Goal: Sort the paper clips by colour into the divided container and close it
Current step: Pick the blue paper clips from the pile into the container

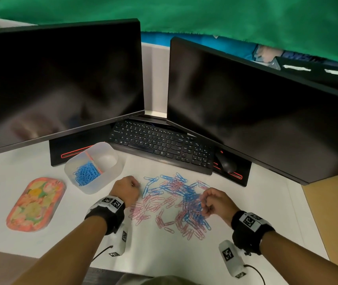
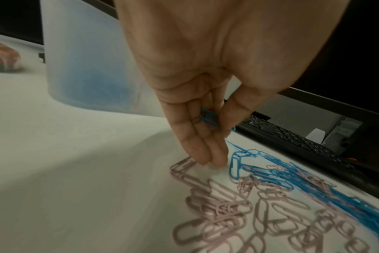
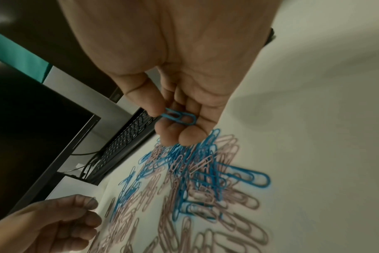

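Thin looped wire clips (image 1: 176, 202), blue and pink, lie tangled on the matte white desk (image 1: 20, 171) beside the translucent tub (image 1: 110, 175), while the left hand (image 2: 206, 85) and right hand (image 3: 180, 82) each pinch a blue clip (image 3: 180, 116) between thumb and curled fingers.

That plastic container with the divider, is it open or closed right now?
Open. The container has no lid on: blue clips show in one compartment from above, and the floral lid lies flat on the desk beside it.
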